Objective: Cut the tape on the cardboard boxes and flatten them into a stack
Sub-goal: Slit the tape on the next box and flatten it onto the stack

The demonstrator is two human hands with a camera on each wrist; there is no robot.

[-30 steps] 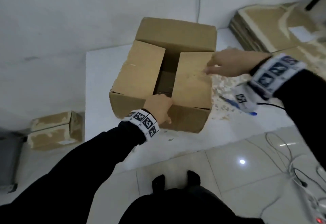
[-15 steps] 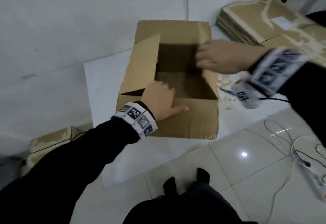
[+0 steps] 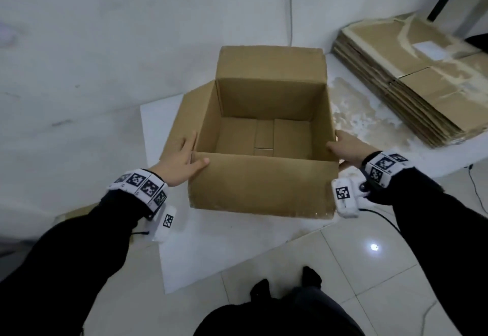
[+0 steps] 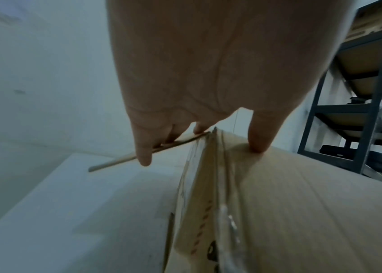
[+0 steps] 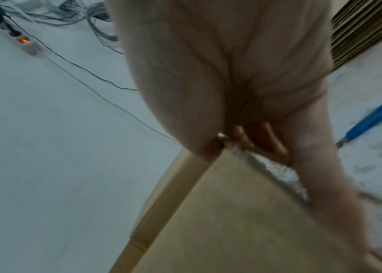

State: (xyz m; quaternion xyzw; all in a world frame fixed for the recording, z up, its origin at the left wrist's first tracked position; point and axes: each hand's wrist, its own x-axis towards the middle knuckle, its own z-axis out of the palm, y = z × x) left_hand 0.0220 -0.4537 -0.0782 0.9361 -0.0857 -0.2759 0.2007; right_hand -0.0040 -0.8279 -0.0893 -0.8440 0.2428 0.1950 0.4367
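An open brown cardboard box (image 3: 258, 185) stands on a white platform (image 3: 224, 238), its inside empty and its flaps folded outward. My left hand (image 3: 184, 158) is at the box's near left corner: straight fingers press on the left flap and the thumb lies on the front panel (image 4: 302, 203). At the near right corner, my right hand (image 3: 346, 148) grips the box, thumb over the rim, with curled fingers (image 5: 239, 134) behind the right side. A stack of flattened cardboard (image 3: 412, 82) lies at the back right.
A blue-handled tool (image 5: 372, 118) lies on the platform right of the box. Cables (image 3: 475, 190) and a power strip (image 5: 25, 43) lie on the tiled floor to the right. A metal shelf (image 4: 360, 110) stands behind. My feet (image 3: 285, 283) are at the platform's front edge.
The top flaps, partly closed a second ago, are now folded open. Both hands have moved from the flaps down to the box's near corners.
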